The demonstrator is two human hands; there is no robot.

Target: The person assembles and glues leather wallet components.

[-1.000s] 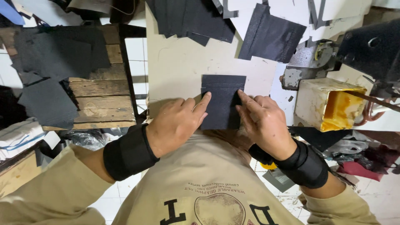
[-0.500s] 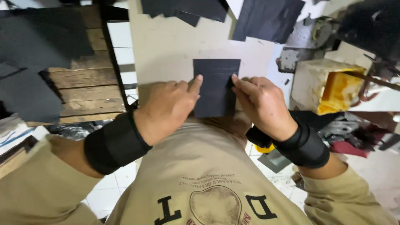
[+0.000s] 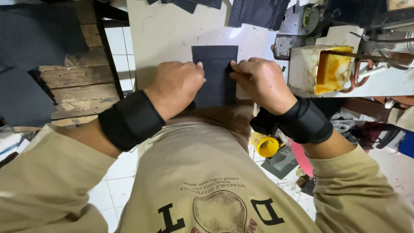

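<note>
While lying flat near the front edge of the pale surface (image 3: 172, 39), dark rectangular fabric piece (image 3: 214, 64), long side running away from the body, lower part hidden behind both hands. Left hand (image 3: 174, 88) curled at its left edge, fingertips (image 3: 199, 65) touching the cloth; grip half closed, pressing rather than clamped. Right hand (image 3: 261, 82) curled at the right edge, thumb and fingers pinched together on that edge. Black wrist wraps (image 3: 131, 120) on both forearms, beige sleeves behind them.

Farther back on the same surface, more dark fabric pieces (image 3: 258, 13), overlapping, well apart from the held one. To the right, a cream-coloured box with a yellow-stained opening (image 3: 321, 69), just beside a grey metal machine part (image 3: 286, 41). To the left, a wooden plank bench (image 3: 77, 77) carrying large dark sheets (image 3: 39, 34). Below, white tiled floor (image 3: 116, 177) and a yellow cup (image 3: 265, 146) near the right wrist.
</note>
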